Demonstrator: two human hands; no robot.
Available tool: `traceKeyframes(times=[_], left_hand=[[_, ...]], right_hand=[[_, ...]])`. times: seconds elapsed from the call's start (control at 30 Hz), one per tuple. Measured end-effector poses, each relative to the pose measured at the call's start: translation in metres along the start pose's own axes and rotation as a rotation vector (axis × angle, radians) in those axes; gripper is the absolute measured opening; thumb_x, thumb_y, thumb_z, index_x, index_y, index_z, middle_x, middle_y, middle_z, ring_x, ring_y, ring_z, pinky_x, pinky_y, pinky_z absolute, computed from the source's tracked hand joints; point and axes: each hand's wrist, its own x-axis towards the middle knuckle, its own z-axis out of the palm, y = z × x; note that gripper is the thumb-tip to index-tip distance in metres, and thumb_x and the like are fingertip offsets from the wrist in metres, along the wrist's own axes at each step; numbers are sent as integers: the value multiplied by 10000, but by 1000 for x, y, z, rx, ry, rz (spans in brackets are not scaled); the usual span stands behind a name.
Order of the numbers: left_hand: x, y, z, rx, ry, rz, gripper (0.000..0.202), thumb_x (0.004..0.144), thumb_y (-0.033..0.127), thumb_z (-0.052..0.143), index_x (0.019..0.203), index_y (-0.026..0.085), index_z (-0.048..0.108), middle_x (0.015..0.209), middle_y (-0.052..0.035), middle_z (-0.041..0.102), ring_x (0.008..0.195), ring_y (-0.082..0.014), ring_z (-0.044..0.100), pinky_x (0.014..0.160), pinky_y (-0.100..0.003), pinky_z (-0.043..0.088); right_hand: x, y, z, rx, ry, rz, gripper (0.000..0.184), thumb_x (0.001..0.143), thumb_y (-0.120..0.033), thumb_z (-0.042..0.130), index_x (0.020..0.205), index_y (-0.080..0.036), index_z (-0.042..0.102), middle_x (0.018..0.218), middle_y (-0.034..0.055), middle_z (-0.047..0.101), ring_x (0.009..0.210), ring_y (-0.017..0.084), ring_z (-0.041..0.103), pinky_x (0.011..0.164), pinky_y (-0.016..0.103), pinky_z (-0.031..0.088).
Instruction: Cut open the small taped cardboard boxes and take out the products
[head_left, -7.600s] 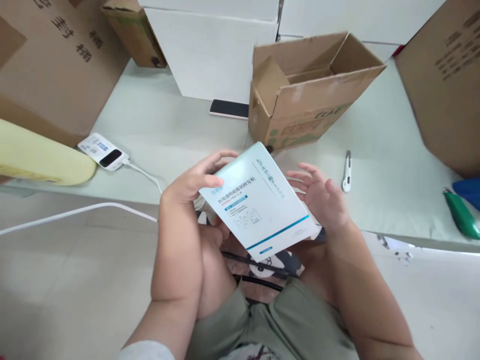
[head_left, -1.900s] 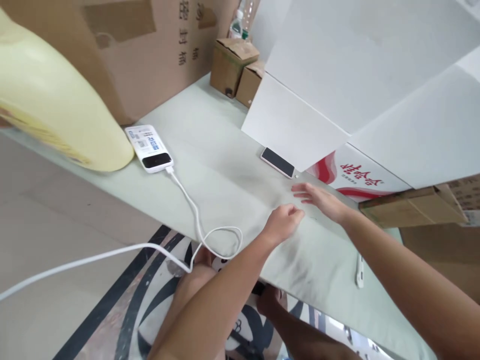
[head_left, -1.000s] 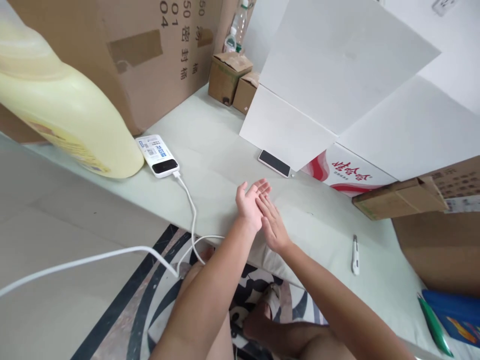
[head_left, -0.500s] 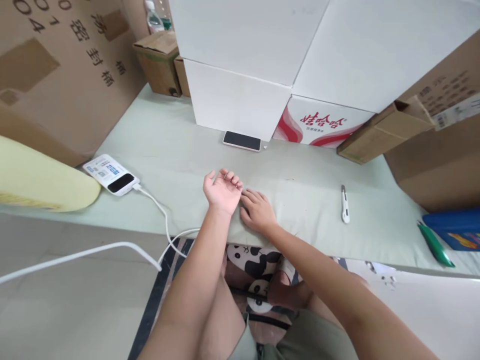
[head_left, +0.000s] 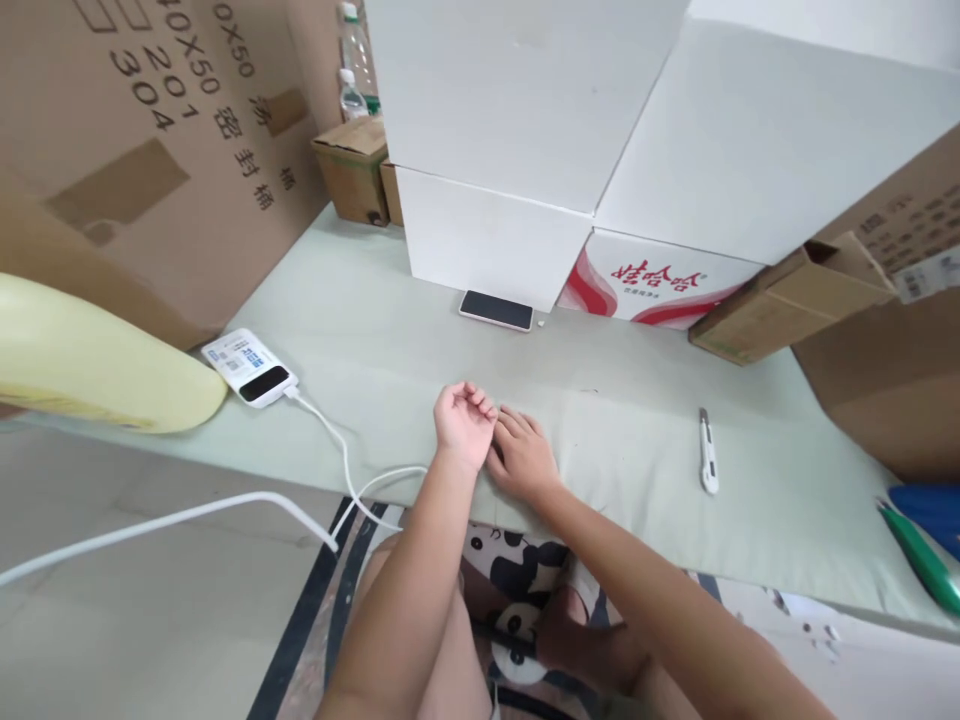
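My left hand (head_left: 463, 430) is turned palm up over the near part of the pale green cloth (head_left: 375, 340). Its fingers curl loosely above a bare palm, and nothing is in it. Close beside it, my right hand (head_left: 525, 458) lies palm down on the cloth with its fingers stretched out, the fingertips at the edge of the left hand. Beyond both hands a phone (head_left: 496, 310) with a dark screen lies against the white boxes. To the right, a white utility knife (head_left: 708, 455) rests on the cloth.
White boxes (head_left: 495, 230) are stacked at the back. A large cardboard box (head_left: 187, 200) stands left, a narrow carton (head_left: 780, 300) right. A white device (head_left: 250, 367) with a cable (head_left: 337, 440) lies near a yellow rounded object (head_left: 112, 360). A green pointed object (head_left: 922, 560) is at far right.
My left fingers and thumb have curled in further over the palm. My right hand stays flat beside it. The view has shifted, so everything sits lower and slightly right in the picture.
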Motion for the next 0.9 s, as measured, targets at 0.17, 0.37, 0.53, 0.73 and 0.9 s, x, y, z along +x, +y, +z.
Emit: traceKeyframes(times=[0.17, 0.37, 0.53, 0.73, 0.9], left_hand=[[5, -9, 5, -81, -78, -33, 259, 723, 231, 686, 685, 200, 432, 593, 74, 366, 489, -70, 391, 506, -214, 331], [5, -21, 6, -24, -44, 20, 309, 635, 118, 750, 793, 205, 499, 597, 94, 397, 496, -57, 389, 516, -202, 292], [2, -23, 4, 23, -39, 87, 386, 607, 117, 777, 870, 221, 514, 636, 96, 468, 525, -54, 436, 546, -197, 323], [-1, -25, 2, 67, -24, 134, 454, 577, 91, 799, 900, 228, 513, 656, 102, 493, 530, -44, 432, 544, -194, 329], [3, -23, 6, 63, 2, 141, 437, 616, 148, 799, 951, 237, 532, 660, 99, 508, 518, -48, 450, 534, -197, 335]], right_hand=[[0, 3, 7, -18, 15, -31, 425, 916, -263, 534, 1288, -140, 698, 1293, 168, 716, 1289, 293, 594, 1177, 476, 393], [0, 5, 12, -45, 14, -35, 460, 886, -267, 550, 1303, -155, 706, 1266, 164, 727, 1247, 305, 598, 1164, 497, 409], [-1, 5, 12, -32, 12, -20, 507, 921, -285, 524, 1385, -138, 662, 1367, 173, 685, 1333, 302, 556, 1195, 487, 379], [0, 3, 12, -17, 18, -26, 542, 952, -334, 515, 1449, -145, 617, 1418, 168, 662, 1364, 298, 539, 1200, 480, 371], [2, 2, 9, -27, 12, -18, 531, 930, -312, 537, 1431, -163, 632, 1388, 156, 681, 1351, 295, 553, 1197, 475, 373]])
